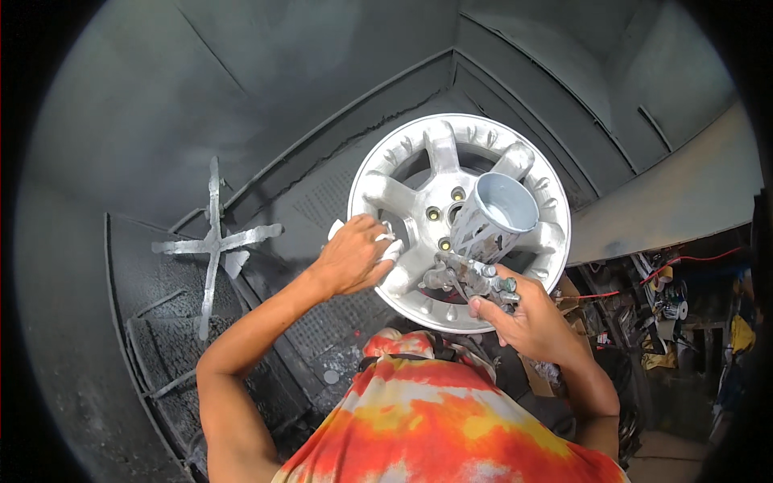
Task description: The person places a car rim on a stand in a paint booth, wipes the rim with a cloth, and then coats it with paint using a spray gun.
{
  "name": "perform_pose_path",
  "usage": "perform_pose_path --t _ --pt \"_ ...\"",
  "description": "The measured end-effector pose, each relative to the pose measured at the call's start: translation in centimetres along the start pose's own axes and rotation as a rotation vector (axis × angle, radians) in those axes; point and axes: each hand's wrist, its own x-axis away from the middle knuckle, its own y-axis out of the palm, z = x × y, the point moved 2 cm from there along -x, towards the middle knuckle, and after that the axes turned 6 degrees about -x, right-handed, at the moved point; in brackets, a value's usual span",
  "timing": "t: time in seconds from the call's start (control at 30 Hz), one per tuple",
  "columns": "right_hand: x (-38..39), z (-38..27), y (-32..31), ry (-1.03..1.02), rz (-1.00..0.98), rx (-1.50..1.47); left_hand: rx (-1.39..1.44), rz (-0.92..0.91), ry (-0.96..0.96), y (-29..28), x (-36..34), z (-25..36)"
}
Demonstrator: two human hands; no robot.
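Observation:
A silver alloy wheel [416, 266] with broad spokes lies face up in front of me. My left hand [354, 256] is at the wheel's left edge, its fingers closed round a crumpled white cloth or paper wipe [392, 246]. My right hand [527, 318] grips a spray gun [477, 274] over the wheel's near right part. On the gun sits a grey cup [493, 221], streaked with paint and open at the top, with pale liquid inside. The cup and gun hide part of the hub and the right-hand spokes. The trigger fingers are mostly hidden.
A paint-crusted cross-shaped stand [213, 243] rises on the left. Dark grey sheet walls [322, 64] surround the far side. A cluttered shelf [672, 318] with tools and a red cable [596, 295] is at the right. A cardboard box [538, 377] lies beside my right forearm.

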Motion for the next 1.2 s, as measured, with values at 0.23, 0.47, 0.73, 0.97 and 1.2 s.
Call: perform_pose_path --t 0.23,0.47,0.73,0.97,1.2 --pt "2.1 1.5 -0.7 -0.009 0.018 -0.018 0.197 0.166 -0.065 1.8 2.6 4.4" --pt "-0.4 3.4 -1.5 -0.092 0.112 0.002 0.534 -0.099 -0.195 -2.3 -0.4 4.5" --pt "-2.3 4.8 -1.9 -0.204 0.238 0.224 0.144 0.361 -0.398 -3.8 -7.7 2.0" --pt "0.2 2.4 -1.8 -0.006 0.273 0.136 0.1 -0.053 0.023 3.6 -8.7 3.9" --pt "2.4 4.3 -3.0 -0.012 0.365 0.078 -0.008 -0.049 0.201 4.5 -9.5 4.5"
